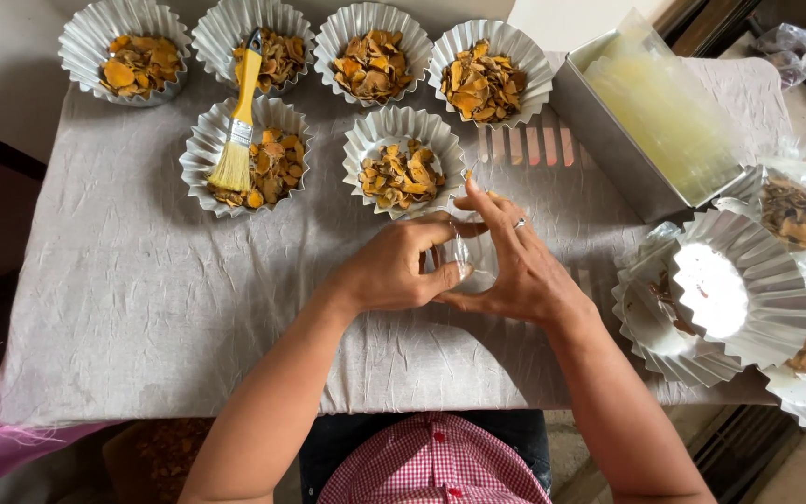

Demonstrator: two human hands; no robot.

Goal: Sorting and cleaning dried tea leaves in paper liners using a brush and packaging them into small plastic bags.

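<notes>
Head view: both hands meet over the grey cloth-covered desk (142, 308), just below the lower-middle fluted foil cup of orange-brown dried chips (403, 173). Left hand (394, 271) pinches a small clear plastic bag (468, 257), thumb and fingers closed on its edge. Right hand (520, 275), ring on one finger, cups the same bag from the other side, fingers curled around it; both grips are grasping the bag. Bag contents cannot be told.

Five more filled foil cups sit near that landmark cup: four in a row above it, one to its left. A yellow-handled brush with pale bristles (240, 121) lies across the left cup and the one above it. Right of the landmark cup, a rectangular metal tin (599, 131) holds a stack of clear bags (664, 117). Lower right of it, a stack of empty fluted foil cups (739, 299) sits beside filled clear bags of chips (795, 210). Red-checked clothing (431, 462) shows at the bottom edge.
</notes>
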